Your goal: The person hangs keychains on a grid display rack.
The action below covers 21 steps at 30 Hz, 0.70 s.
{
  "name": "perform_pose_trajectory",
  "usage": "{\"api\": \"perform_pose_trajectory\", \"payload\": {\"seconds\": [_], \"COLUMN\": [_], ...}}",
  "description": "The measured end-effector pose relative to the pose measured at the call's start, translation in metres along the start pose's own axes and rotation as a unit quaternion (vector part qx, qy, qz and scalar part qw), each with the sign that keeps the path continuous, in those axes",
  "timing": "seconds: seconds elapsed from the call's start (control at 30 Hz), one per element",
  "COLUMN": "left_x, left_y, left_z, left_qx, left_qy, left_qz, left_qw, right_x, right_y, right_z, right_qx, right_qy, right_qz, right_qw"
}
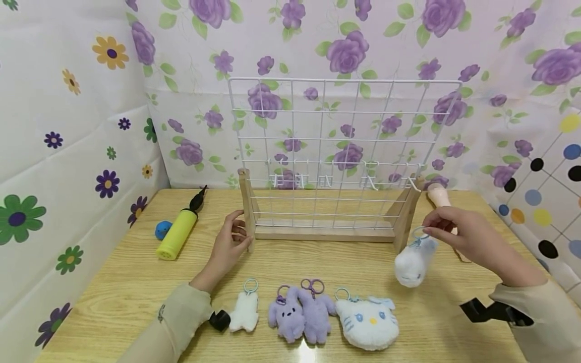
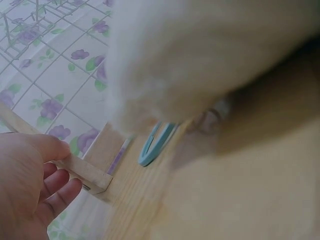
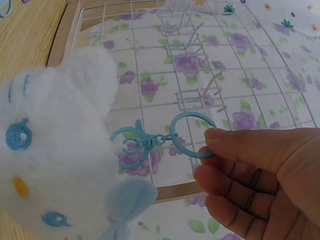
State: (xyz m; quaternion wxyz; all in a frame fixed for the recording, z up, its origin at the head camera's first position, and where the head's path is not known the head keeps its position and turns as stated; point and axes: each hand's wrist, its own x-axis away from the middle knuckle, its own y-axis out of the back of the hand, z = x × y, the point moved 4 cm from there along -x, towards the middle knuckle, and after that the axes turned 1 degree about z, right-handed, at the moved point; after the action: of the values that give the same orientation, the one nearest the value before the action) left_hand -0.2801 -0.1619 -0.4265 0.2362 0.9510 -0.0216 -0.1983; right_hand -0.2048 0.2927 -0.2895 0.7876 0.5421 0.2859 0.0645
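Note:
My right hand [image 1: 458,232] pinches the light blue ring [image 3: 192,114] of a white plush cat-head keychain [image 1: 410,264] between thumb and forefinger. The plush hangs off the table in front of the rack's right leg, its blue eyes and bow showing in the right wrist view. My left hand [image 1: 230,237] holds the left wooden leg [image 1: 248,212] of a white wire grid rack [image 1: 322,196], thumb on the near side. Several white hooks [image 1: 325,180] hang in a row on the grid. A blurred white plush [image 2: 200,55] fills much of the left wrist view.
Along the front lie a small white plush keychain [image 1: 245,312], two purple plush keychains [image 1: 290,320] and another cat-head plush [image 1: 368,325]. A yellow pump [image 1: 178,234] and a blue ball [image 1: 162,230] sit at left. A pale-handled object [image 1: 438,195] lies behind my right hand.

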Motion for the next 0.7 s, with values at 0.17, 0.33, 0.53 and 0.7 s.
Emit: {"api": "perform_pose_trajectory", "payload": {"seconds": [0.17,0.33,0.53,0.7], "left_x": [-0.001,0.0,0.001,0.001], "left_y": [-0.001,-0.002,-0.001,0.0], "left_z": [0.0,0.0,0.0,-0.001], "left_qx": [-0.004,-0.006,-0.007,-0.002], "left_qy": [-0.001,0.0,0.001,0.001], "left_qz": [-0.001,0.001,0.001,0.002], "left_qw": [1.0,1.0,1.0,1.0], "right_x": [-0.004,-0.01,-0.016,-0.021], "right_y": [0.008,0.014,0.016,0.017], "right_z": [-0.001,-0.004,-0.007,-0.01], "right_qx": [0.016,0.007,-0.011,-0.045], "right_qy": [-0.003,-0.032,-0.063,-0.077], "right_qz": [-0.025,-0.036,-0.058,-0.079], "right_qw": [0.9996,0.9988,0.9962,0.9929]}}
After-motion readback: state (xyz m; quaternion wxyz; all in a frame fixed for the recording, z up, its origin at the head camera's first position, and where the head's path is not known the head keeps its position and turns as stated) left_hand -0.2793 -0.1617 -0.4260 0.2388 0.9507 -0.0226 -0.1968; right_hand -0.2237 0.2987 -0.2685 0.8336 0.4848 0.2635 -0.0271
